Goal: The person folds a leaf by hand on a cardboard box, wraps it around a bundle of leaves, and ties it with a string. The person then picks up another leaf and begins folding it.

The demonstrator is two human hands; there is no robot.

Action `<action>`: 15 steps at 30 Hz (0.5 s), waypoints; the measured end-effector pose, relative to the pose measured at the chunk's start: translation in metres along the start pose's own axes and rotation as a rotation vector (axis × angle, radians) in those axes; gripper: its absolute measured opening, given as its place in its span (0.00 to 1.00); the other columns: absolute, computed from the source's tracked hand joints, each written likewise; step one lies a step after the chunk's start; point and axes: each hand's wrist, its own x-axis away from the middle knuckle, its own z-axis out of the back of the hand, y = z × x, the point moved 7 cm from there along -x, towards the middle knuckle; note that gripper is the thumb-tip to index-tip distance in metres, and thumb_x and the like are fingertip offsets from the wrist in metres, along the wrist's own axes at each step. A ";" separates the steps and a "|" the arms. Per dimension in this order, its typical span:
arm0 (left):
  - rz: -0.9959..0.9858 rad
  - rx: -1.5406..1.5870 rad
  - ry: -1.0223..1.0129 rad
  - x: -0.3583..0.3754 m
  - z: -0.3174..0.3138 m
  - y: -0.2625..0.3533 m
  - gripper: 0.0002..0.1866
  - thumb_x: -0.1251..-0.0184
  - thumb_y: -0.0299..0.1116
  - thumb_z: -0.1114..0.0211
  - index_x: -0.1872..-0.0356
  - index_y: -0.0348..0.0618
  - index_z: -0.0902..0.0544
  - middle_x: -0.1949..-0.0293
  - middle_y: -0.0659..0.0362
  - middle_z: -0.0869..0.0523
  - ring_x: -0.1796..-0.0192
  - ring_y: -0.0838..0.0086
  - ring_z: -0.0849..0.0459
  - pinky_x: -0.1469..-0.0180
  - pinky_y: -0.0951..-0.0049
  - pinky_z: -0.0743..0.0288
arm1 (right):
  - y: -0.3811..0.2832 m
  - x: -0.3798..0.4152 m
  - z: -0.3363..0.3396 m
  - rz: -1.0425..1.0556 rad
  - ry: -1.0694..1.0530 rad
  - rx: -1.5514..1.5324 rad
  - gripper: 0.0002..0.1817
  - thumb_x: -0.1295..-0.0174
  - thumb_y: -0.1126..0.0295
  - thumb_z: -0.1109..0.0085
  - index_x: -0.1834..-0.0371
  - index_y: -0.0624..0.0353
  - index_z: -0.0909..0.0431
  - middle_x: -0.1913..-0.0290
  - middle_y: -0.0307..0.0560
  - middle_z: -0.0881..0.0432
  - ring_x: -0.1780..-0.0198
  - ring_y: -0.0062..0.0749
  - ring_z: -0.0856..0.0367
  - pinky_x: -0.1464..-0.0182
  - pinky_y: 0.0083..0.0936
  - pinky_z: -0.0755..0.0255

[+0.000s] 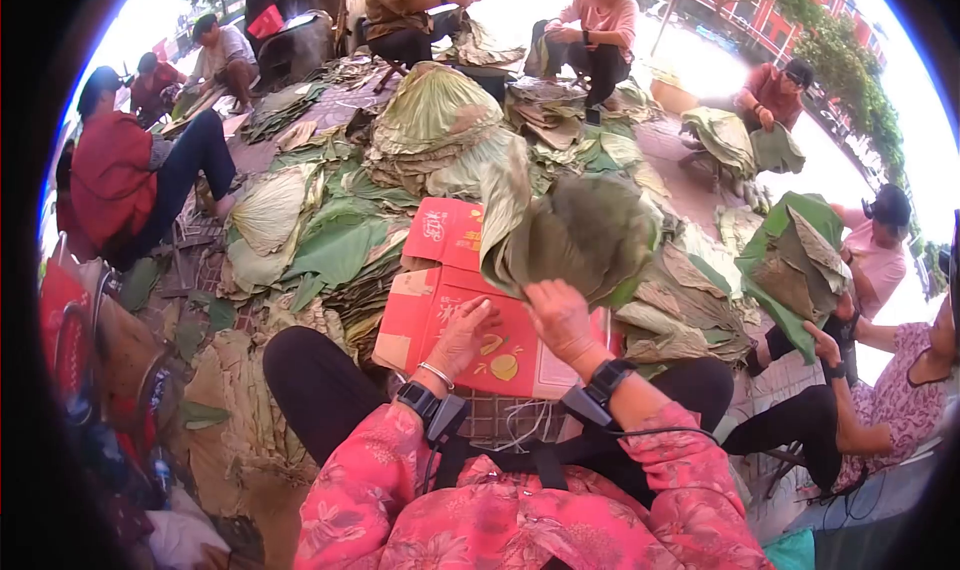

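My right hand (pixel 563 318) is closed on the lower edge of a large lotus leaf (pixel 592 235), which fans out above the fingers. The leaf is grey-green and wrinkled, with a paler folded part on its left. My left hand (pixel 464 336), fingers loosely bent and apart, hangs over a flattened red cardboard box (pixel 438 280) with nothing seen in it. The box rests in front of my lap, under both hands. Each wrist has a dark strapped device. Where the leaf meets my right palm is hidden.
A tall heap of dried leaves (pixel 435 120) stands ahead, with greener leaves (pixel 345 245) to its left and a brown stack (pixel 690 305) at right. Several people sit around; one at right holds a big leaf (pixel 795 265). Flat brown leaves (pixel 240 420) lie beside my left knee.
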 end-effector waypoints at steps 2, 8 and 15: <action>-0.013 -0.127 0.102 -0.004 0.024 -0.003 0.21 0.39 0.36 0.35 0.47 0.45 0.31 0.53 0.57 0.22 0.54 0.69 0.20 0.55 0.63 0.24 | -0.019 0.044 -0.076 -0.059 -0.173 -0.177 0.15 0.56 0.72 0.38 0.63 0.55 0.27 0.67 0.44 0.27 0.64 0.40 0.27 0.63 0.33 0.30; -0.323 -0.617 0.409 -0.004 0.028 0.023 0.31 0.54 0.29 0.27 0.48 0.36 0.32 0.54 0.56 0.22 0.56 0.72 0.22 0.58 0.69 0.24 | -0.026 0.038 -0.073 -0.088 -0.237 -0.169 0.16 0.57 0.73 0.39 0.62 0.56 0.27 0.65 0.45 0.28 0.60 0.42 0.28 0.60 0.33 0.29; -0.572 -0.901 0.784 0.001 0.037 0.033 0.29 0.55 0.29 0.31 0.48 0.36 0.29 0.55 0.49 0.20 0.52 0.60 0.21 0.49 0.67 0.28 | -0.029 0.046 -0.077 -0.144 -0.202 -0.358 0.17 0.53 0.66 0.36 0.61 0.58 0.28 0.63 0.47 0.28 0.57 0.46 0.28 0.57 0.35 0.30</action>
